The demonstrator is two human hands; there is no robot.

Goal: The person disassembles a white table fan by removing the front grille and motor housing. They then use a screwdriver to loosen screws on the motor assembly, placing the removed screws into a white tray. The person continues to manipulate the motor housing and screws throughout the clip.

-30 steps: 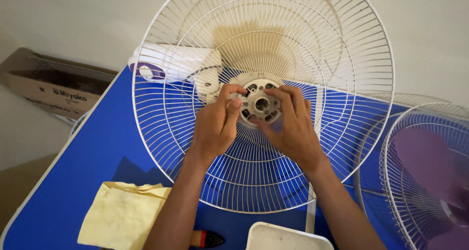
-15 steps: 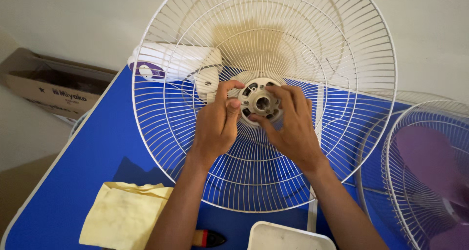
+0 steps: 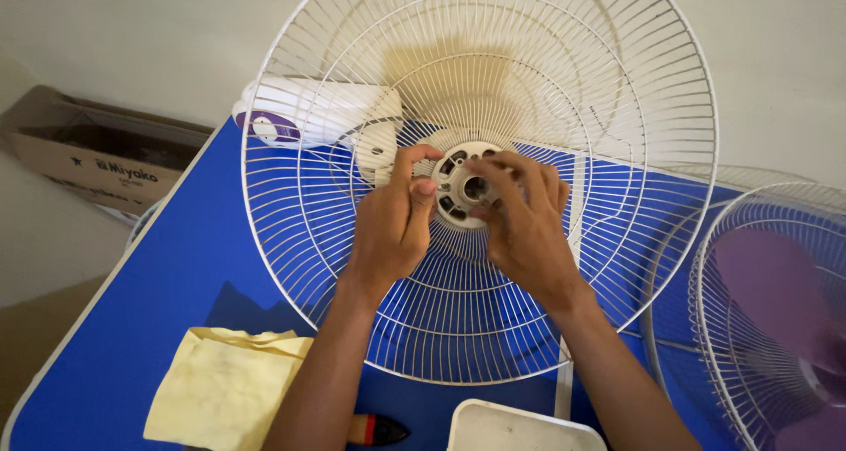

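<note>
Both hands shifted slightly since a sec ago: left hand (image 3: pixel 394 231) & right hand (image 3: pixel 522 231) fingers pinch hub (image 3: pixel 464 189) at ctr of white fan guard (image 3: pixel 352 239); yellow cloth (image 3: pixel 220 389) near-left.

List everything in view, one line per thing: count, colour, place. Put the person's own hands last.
wire fan guard: one, white, centre, on the table
hub ring: one, white-grey, middle of that guard
motor housing: one, white with purple disc, behind the guard, upper left
second fan: one, white cage around purple blades, right edge
table: one, blue
cloth: one, yellow, lower left
brush handle: one, red and black, bottom edge
tray: one, white, bottom centre
cardboard box: one, brown, far left
left hand: fingers on the hub ring
right hand: fingers on the hub ring
</note>
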